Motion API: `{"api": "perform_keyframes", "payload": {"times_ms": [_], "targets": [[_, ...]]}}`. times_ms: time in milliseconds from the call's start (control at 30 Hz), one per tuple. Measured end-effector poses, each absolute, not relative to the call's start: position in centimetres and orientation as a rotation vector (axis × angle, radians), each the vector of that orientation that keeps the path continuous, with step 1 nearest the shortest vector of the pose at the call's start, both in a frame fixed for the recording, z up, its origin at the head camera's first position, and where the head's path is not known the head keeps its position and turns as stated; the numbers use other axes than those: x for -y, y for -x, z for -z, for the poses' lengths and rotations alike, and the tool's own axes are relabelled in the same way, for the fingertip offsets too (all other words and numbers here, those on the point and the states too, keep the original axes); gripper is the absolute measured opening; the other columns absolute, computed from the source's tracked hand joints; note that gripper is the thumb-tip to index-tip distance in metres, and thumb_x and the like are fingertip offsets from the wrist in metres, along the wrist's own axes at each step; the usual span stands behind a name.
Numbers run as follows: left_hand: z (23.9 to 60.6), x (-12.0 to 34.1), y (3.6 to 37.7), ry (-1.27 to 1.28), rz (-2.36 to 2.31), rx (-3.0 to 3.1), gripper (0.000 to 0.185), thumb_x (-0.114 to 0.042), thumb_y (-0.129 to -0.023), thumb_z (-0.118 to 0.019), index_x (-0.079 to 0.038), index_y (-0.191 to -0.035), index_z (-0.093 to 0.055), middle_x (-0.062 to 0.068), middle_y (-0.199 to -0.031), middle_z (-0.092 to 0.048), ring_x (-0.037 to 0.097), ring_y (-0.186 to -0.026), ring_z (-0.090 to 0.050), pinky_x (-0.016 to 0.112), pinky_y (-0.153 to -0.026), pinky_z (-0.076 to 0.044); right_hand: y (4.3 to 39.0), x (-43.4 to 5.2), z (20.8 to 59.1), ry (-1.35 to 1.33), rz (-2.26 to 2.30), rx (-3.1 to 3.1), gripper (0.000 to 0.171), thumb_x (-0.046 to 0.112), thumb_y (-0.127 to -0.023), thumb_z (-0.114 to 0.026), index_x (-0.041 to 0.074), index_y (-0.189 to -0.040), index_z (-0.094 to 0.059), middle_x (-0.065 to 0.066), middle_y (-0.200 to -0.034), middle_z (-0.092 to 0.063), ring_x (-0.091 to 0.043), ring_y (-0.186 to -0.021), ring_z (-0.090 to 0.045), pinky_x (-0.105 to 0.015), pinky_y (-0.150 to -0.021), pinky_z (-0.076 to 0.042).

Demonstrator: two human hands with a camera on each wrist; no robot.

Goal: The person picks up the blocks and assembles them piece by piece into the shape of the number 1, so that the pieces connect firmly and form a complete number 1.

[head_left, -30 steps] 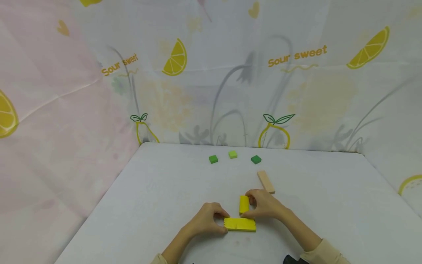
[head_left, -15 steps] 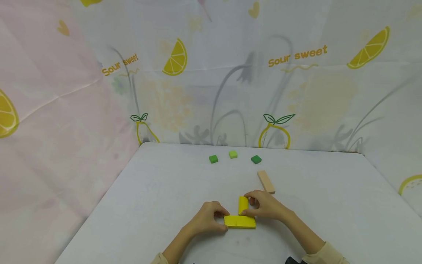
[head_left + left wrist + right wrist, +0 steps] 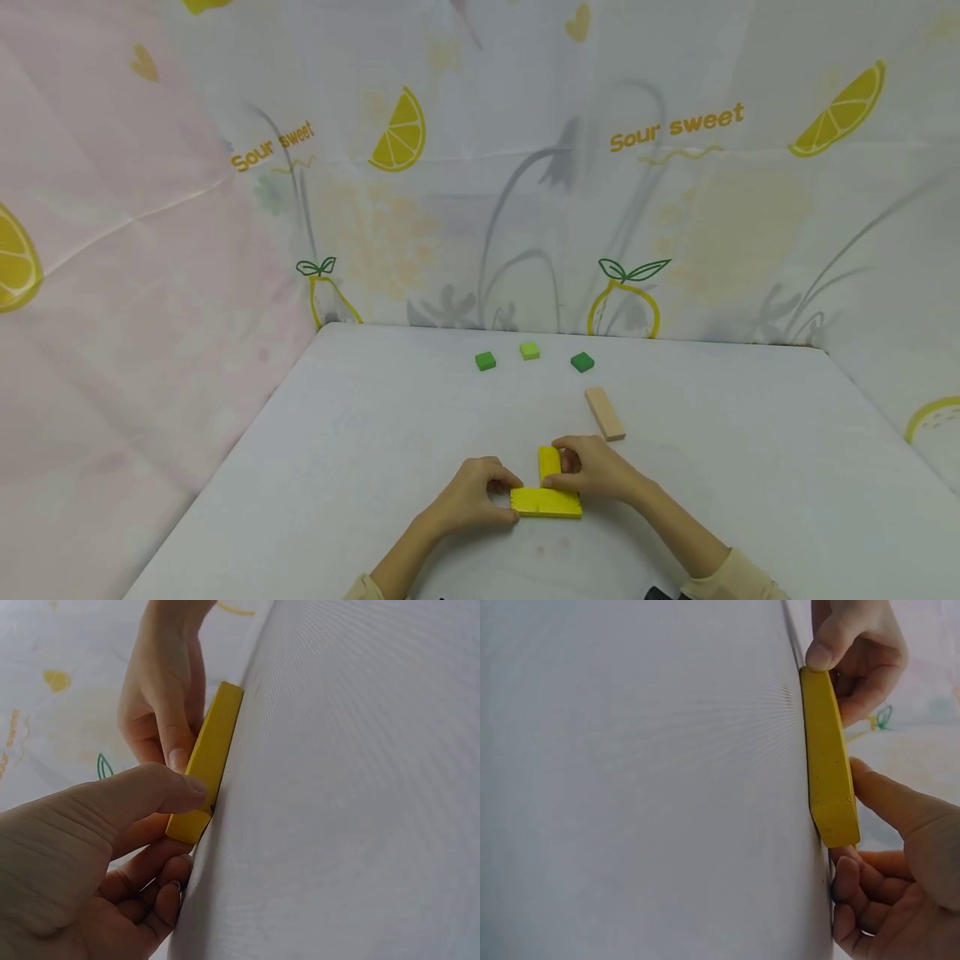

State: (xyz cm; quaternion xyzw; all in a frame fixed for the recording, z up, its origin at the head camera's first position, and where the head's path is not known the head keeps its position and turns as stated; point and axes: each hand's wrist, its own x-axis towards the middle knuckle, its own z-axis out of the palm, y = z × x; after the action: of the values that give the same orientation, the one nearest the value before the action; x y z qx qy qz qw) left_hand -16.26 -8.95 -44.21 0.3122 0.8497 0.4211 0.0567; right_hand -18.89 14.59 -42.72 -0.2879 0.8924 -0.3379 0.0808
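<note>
Two yellow wooden blocks lie together in the head view. The nearer block point(image 3: 546, 503) runs left to right, and my left hand point(image 3: 474, 497) pinches its left end between thumb and fingers. Behind it the second yellow block point(image 3: 550, 465) points away from me, its near end up against the first block's far long side. My right hand point(image 3: 600, 468) grips that second block from the right, thumb at the near end and fingers at the far end. Both wrist views show the nearer block point(image 3: 214, 746) broadside; it largely hides the second block.
A plain wooden block point(image 3: 604, 413) lies just beyond my right hand. Farther back on the white table point(image 3: 360, 433) are a green block point(image 3: 486, 362), a light green block point(image 3: 529, 351) and a dark green block point(image 3: 582, 362). A printed cloth point(image 3: 465, 208) hangs behind.
The nearer yellow block has shifted slightly away from me, closing the gap to the second one. My right hand has slid its block a little left. The other blocks stayed put.
</note>
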Motion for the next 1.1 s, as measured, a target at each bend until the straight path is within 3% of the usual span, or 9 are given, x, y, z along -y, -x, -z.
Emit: {"api": "perform_keyframes", "payload": {"times_ms": [1100], "targets": [[44.2, 8.9, 16.3, -0.909, -1.267, -2.565, 0.029, -0.009, -0.067, -0.078, 0.0, -0.094, -0.073, -0.004, -0.08, -0.062, 0.001, -0.073, -0.051, 0.018, -0.069, -0.046, 18.7, -15.8, 42.8, 0.844, 0.994, -2.62, 0.058, 0.031, -0.083, -0.071, -0.012, -0.118, -0.056, 0.004, -0.079, -0.054, -0.006, -0.066, -0.045, -0.02, -0.059, -0.042]]}}
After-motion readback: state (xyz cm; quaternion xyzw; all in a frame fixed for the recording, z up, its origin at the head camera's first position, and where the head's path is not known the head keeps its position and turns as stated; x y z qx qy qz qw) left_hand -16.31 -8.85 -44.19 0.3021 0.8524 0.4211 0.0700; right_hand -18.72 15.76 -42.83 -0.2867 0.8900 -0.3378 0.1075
